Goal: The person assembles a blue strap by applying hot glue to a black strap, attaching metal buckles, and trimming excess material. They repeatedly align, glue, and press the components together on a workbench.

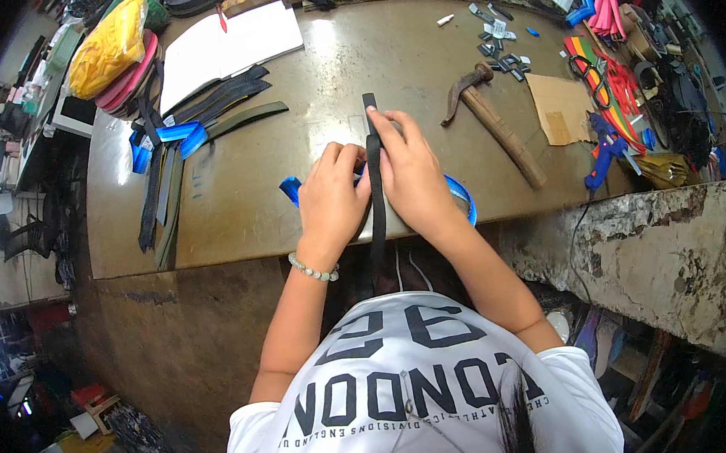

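A narrow black strap (pixel 375 175) runs between my hands, from the tabletop down over the table's near edge. My right hand (pixel 409 168) is closed on it, with fingers pressed along its upper part. On the other side, my left hand (pixel 335 186) curls its fingers inward against the strap; what sits inside the fingertips is hidden. A shiny blue strip (pixel 290 189) pokes out left of my left hand. More blue strip (pixel 461 196) curves out beside my right wrist; its middle is covered by my hands.
On the brown table (pixel 327 69), a hammer (pixel 495 125) lies to the right, near small black buckles (pixel 498 49) and cardboard (pixel 559 110). A blue glue gun (pixel 603 151) rests at the right edge. Black straps (pixel 228 97), an open notebook (pixel 229 51) and a yellow bundle (pixel 108 46) lie left.
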`<state>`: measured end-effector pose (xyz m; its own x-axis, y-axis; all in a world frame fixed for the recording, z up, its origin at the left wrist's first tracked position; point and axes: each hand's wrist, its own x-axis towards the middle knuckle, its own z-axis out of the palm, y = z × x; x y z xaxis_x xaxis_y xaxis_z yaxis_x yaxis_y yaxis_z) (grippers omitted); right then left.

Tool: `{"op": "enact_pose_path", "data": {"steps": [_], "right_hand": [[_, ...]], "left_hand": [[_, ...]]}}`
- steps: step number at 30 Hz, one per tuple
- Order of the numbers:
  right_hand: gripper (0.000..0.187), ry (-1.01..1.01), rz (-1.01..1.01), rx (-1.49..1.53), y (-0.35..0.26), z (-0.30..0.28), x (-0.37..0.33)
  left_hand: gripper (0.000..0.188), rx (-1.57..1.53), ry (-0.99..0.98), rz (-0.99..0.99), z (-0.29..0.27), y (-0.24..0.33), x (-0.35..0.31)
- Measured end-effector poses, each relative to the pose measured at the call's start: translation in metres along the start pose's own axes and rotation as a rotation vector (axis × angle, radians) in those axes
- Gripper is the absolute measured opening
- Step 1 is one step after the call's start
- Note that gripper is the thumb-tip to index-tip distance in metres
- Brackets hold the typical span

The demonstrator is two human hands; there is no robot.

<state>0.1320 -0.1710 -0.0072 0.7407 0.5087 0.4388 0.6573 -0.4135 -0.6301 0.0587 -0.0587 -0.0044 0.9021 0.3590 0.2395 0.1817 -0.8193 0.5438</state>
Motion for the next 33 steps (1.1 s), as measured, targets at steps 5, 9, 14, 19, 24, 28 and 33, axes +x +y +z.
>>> {"op": "enact_pose_path", "data": {"steps": [5,9,14,19,24,28,33], "right_hand": [[0.036,-0.123,-0.05,-0.109,0.004,0.0,-0.016],[0.03,-0.068,-0.287,-0.16,0.003,-0.013,-0.033],[0.032,-0.119,-0.163,-0.063,0.003,-0.02,-0.036],[0.025,-0.195,-0.08,0.056,0.001,-0.032,-0.034],[0.021,-0.265,-0.061,0.049,-0.002,-0.041,-0.032],[0.021,-0.271,-0.033,0.019,-0.004,-0.037,-0.031],[0.022,-0.215,-0.097,-0.012,-0.003,-0.032,-0.036]], "left_hand": [[0.014,0.036,0.087,0.072,0.003,-0.003,-0.002],[0.015,-0.022,0.1,0.066,0.003,0.0,-0.003],[0.022,0.016,0.067,0.088,0.002,0.003,-0.004],[0.028,0.073,0.017,0.082,0.002,0.003,-0.002],[0.031,0.067,0.036,0.076,0.003,0.005,-0.003],[0.025,0.099,0.11,0.149,0.003,0.006,-0.005],[0.021,0.184,0.099,0.157,0.006,0.004,-0.005]]}}
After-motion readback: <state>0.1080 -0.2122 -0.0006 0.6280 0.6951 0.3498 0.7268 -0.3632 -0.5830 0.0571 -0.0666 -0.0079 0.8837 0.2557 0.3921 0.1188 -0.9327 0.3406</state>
